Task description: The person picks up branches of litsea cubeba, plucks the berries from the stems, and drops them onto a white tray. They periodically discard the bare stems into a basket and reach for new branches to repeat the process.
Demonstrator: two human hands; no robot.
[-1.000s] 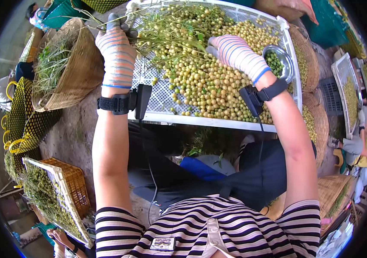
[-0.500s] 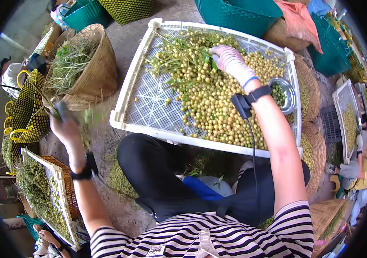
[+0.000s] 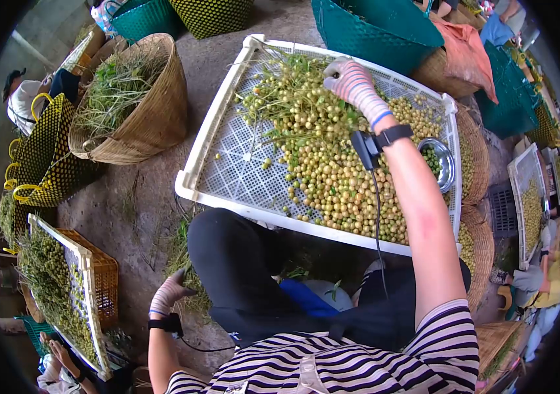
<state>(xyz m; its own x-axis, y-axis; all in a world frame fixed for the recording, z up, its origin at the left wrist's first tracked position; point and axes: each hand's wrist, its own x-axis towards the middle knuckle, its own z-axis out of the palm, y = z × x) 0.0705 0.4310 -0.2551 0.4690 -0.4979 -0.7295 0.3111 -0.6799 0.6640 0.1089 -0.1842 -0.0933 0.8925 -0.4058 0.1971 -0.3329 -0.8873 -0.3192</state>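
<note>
A white perforated plastic tray [image 3: 227,207] in front of me bears small round yellow-green fruits [image 3: 352,190], some loose and some still on stems. My right hand [image 3: 357,88], in a striped glove, is over the stemmed bunches [image 3: 299,88] near the tray's far side. Its fingers are curled closed; what they hold, if anything, is hidden. My left hand [image 3: 169,294], gloved too, hangs low beside my left knee, near a heap of stems and leaves [image 3: 194,295] on the floor. Its thumb and fingers stand apart, with nothing visible in them.
A metal bowl [image 3: 439,161] with green fruits sits at the tray's right edge. A wicker basket of stems [image 3: 155,125] and a yellow-dotted black basket [image 3: 46,157] stand left. Another fruit tray [image 3: 92,308] is at lower left. Teal baskets [image 3: 378,36] stand behind. People work at both sides.
My left hand has come down and toward me from beside the wicker basket; the dark, blurred stuff at it is no longer seen there. My right hand has shifted slightly over the bunches.
</note>
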